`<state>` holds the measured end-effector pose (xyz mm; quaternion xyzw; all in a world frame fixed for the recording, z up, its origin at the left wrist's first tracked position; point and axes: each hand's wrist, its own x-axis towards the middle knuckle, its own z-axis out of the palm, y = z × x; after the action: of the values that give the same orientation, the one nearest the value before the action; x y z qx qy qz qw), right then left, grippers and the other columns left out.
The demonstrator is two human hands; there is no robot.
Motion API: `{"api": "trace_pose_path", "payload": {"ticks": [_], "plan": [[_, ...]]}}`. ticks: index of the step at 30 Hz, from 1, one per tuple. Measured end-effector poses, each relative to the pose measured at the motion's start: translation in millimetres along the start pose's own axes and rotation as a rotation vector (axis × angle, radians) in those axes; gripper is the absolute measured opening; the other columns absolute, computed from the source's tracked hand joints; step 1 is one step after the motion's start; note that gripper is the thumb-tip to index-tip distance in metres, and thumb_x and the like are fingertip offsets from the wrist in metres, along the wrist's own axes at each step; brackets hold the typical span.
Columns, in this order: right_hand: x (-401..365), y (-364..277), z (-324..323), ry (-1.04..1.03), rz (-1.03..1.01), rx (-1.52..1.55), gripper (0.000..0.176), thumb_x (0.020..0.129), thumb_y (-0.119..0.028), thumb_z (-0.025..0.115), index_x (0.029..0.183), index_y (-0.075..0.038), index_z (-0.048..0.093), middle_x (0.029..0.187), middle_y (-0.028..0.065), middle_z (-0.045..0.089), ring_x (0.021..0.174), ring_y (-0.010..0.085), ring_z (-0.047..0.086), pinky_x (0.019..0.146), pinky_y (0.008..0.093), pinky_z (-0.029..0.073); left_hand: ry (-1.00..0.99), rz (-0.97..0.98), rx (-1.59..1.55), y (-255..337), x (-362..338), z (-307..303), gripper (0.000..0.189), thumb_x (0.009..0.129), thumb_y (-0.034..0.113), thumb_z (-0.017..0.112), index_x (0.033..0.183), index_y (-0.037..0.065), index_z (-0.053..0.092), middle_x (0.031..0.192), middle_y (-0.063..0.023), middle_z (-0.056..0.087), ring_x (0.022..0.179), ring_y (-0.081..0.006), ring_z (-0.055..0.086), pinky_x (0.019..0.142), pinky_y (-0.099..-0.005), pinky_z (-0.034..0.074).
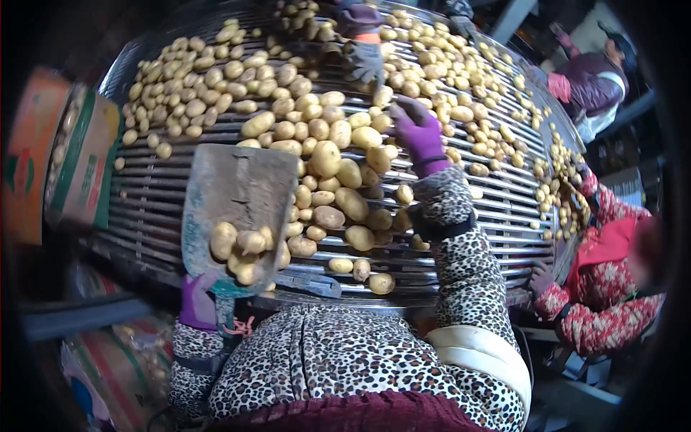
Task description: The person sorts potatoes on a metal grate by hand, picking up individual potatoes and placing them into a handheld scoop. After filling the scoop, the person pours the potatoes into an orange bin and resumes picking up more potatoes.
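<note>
My left hand point(197, 302), in a purple glove, grips the handle of a flat metal scoop point(241, 189) that carries a few potatoes point(241, 248) on its blade. The scoop rests at the near edge of a barred sorting conveyor point(158, 198). My right hand point(416, 133), also in a purple glove, reaches out over a dense heap of potatoes point(338, 169) in the middle of the conveyor, fingers curled down among them. Whether it holds one I cannot tell. Both sleeves are leopard-print.
Cardboard boxes point(68, 165) stand at the left of the conveyor. A co-worker's gloved hand point(366, 57) works at the far side. Two more people point(608, 281) in red and dark jackets stand along the right edge. Sacks point(115, 367) lie low at my left.
</note>
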<state>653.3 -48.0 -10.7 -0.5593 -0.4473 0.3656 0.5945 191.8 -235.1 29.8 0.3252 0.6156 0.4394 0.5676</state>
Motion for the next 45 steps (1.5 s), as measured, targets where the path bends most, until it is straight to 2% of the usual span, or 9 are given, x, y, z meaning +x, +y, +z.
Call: {"api": "trace_pose_path", "payload": {"ticks": [7, 8, 15, 18, 19, 24, 28, 35, 45], "plan": [[-60, -31, 48, -0.277, 0.002, -0.624, 0.048, 0.082, -0.041, 0.070, 0.117, -0.009, 0.063, 0.102, 0.0149, 0.069, 0.084, 0.0283, 0.068, 0.074, 0.0382, 0.054, 0.191, 0.046, -0.229, 3, -2, -59, 0.041, 0.085, 0.014, 0.058, 0.124, 0.002, 0.054, 0.115, -0.0113, 0.062, 0.100, -0.0251, 0.064, 0.083, -0.0386, 0.054], [-65, -20, 64, -0.242, -0.235, -0.854, 0.051, 0.082, -0.042, 0.068, 0.121, -0.010, 0.058, 0.107, 0.0173, 0.065, 0.089, 0.0316, 0.067, 0.076, 0.0418, 0.053, 0.206, 0.042, -0.214, 8, -4, -59, 0.042, 0.085, 0.017, 0.059, 0.123, 0.002, 0.055, 0.114, -0.0116, 0.062, 0.099, -0.0259, 0.064, 0.081, -0.0396, 0.054], [-74, -33, 126, -0.466, -0.215, -1.421, 0.058, 0.078, -0.026, 0.069, 0.131, -0.013, 0.049, 0.109, 0.0178, 0.059, 0.090, 0.0321, 0.065, 0.073, 0.0440, 0.053, 0.277, 0.067, -0.246, -13, 12, -82, 0.048, 0.085, 0.025, 0.063, 0.127, 0.004, 0.054, 0.117, -0.0117, 0.062, 0.097, -0.0267, 0.065, 0.073, -0.0421, 0.056], [-65, -5, 89, -0.470, -0.221, -0.767, 0.063, 0.078, -0.019, 0.072, 0.135, -0.010, 0.049, 0.119, 0.0172, 0.059, 0.096, 0.0268, 0.064, 0.081, 0.0388, 0.053, 0.254, 0.145, -0.285, -28, 23, -90, 0.045, 0.083, 0.023, 0.063, 0.123, 0.003, 0.056, 0.115, -0.0111, 0.062, 0.098, -0.0265, 0.064, 0.075, -0.0413, 0.055], [-69, -16, 81, -0.536, 0.133, -0.277, 0.066, 0.077, -0.016, 0.076, 0.136, -0.006, 0.050, 0.128, 0.0155, 0.056, 0.104, 0.0221, 0.061, 0.088, 0.0330, 0.051, 0.284, 0.168, -0.277, -33, 29, -93, 0.045, 0.083, 0.022, 0.063, 0.123, 0.002, 0.057, 0.115, -0.0112, 0.062, 0.099, -0.0264, 0.064, 0.075, -0.0407, 0.055], [-155, -85, 73, -0.636, 0.418, 0.723, 0.090, 0.074, -0.033, 0.075, 0.146, -0.004, 0.030, 0.137, 0.0183, 0.048, 0.118, 0.0291, 0.055, 0.098, 0.0450, 0.049, 0.231, 0.167, -0.281, -61, 58, -112, 0.046, 0.082, 0.021, 0.062, 0.122, -0.001, 0.058, 0.111, -0.0130, 0.064, 0.093, -0.0255, 0.065, 0.075, -0.0372, 0.055], [-188, -75, 85, -0.606, 0.488, 1.052, 0.095, 0.075, -0.032, 0.077, 0.149, -0.009, 0.023, 0.146, 0.0181, 0.038, 0.129, 0.0404, 0.045, 0.102, 0.0514, 0.043, 0.112, 0.112, -0.226, -50, 60, -121, 0.040, 0.084, 0.019, 0.062, 0.118, -0.002, 0.060, 0.112, -0.0107, 0.062, 0.104, -0.0220, 0.059, 0.094, -0.0374, 0.047], [-222, -52, 88, -0.532, 0.574, 1.287, 0.089, 0.081, -0.027, 0.073, 0.151, -0.018, 0.019, 0.149, 0.0217, 0.030, 0.131, 0.0434, 0.041, 0.103, 0.0529, 0.043, 0.159, 0.102, -0.122, -41, 50, -101, 0.043, 0.083, 0.025, 0.066, 0.117, -0.001, 0.061, 0.107, -0.0108, 0.064, 0.089, -0.0236, 0.065, 0.069, -0.0375, 0.056], [-247, -18, 95, -0.386, 0.647, 1.487, 0.054, 0.098, -0.034, 0.054, 0.143, -0.016, 0.032, 0.144, 0.0265, 0.036, 0.130, 0.0425, 0.042, 0.096, 0.0479, 0.051, 0.144, 0.038, -0.130, -55, 56, -102, 0.043, 0.082, 0.025, 0.066, 0.117, 0.001, 0.061, 0.105, -0.0110, 0.064, 0.088, -0.0253, 0.066, 0.068, -0.0394, 0.056]]}}
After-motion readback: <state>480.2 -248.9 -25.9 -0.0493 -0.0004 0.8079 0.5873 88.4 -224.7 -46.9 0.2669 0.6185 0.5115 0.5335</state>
